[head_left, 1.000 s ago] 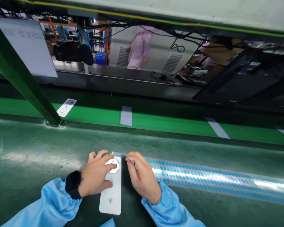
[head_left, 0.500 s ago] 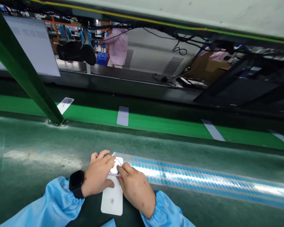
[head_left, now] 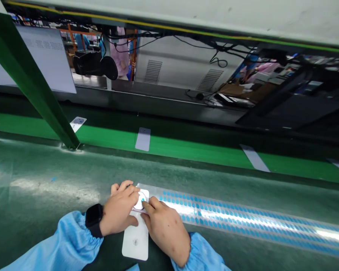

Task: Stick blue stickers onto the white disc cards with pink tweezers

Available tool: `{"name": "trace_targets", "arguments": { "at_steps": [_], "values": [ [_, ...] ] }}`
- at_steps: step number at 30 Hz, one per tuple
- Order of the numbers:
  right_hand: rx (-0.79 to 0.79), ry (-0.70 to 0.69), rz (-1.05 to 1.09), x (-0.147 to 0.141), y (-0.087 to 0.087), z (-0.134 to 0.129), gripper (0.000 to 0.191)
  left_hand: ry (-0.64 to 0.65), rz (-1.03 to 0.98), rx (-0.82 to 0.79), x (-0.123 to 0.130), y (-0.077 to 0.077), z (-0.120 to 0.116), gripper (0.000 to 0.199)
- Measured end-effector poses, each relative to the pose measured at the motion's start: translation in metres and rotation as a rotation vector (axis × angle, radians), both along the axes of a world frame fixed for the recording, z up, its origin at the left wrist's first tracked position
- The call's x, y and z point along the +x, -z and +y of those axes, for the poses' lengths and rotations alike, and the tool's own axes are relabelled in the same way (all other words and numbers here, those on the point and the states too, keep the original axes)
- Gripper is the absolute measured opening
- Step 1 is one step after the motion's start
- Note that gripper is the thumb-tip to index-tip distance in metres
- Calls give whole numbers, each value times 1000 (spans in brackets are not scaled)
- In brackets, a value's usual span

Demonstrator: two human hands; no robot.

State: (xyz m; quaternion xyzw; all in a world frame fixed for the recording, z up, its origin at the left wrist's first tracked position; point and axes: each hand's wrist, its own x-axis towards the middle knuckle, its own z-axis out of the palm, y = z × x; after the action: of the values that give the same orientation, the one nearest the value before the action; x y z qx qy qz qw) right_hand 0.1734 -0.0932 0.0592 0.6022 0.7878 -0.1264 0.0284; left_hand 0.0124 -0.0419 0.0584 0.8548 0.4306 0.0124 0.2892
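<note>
A white rounded card (head_left: 135, 242) lies on the green table in front of me, a small dark mark near its lower end. At its upper end is a white disc (head_left: 140, 200) with a small blue spot on it. My left hand (head_left: 120, 209) rests over the left edge of the card, fingers apart, fingertips at the disc. My right hand (head_left: 166, 227) is on the card's right side, its index fingertip pressed on the disc beside the blue spot and its other fingers curled. A clear sheet with rows of blue dots (head_left: 228, 210) stretches right from under the hands.
Beyond the table edge a green belt (head_left: 186, 148) carries white cards (head_left: 142, 139). A green post (head_left: 36, 82) stands at the left. Overhead runs a pale beam (head_left: 214, 19) with hanging cables. People are in the background.
A small blue spot now shows on the white disc at my right fingertip. Both hands stay at the card, and the view has shifted slightly. A person in pink in the background has moved left.
</note>
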Motion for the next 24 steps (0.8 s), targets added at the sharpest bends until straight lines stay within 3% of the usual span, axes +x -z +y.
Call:
{"name": "trace_targets", "arguments": {
  "at_steps": [4,11,16,24],
  "values": [
    [-12,-1,-11,0,0,0,32,-2,11,-12,1,-3,0,34],
    [-31,-20,-4,3,-2,3,22,-6,13,-16,1,-3,0,33],
    [-32,-9,13,3,-1,3,31,-7,-10,1,1,0,0,34],
    [-62,-4,58,5,-3,7,25,-30,-39,-26,2,0,1,39]
  ]
}}
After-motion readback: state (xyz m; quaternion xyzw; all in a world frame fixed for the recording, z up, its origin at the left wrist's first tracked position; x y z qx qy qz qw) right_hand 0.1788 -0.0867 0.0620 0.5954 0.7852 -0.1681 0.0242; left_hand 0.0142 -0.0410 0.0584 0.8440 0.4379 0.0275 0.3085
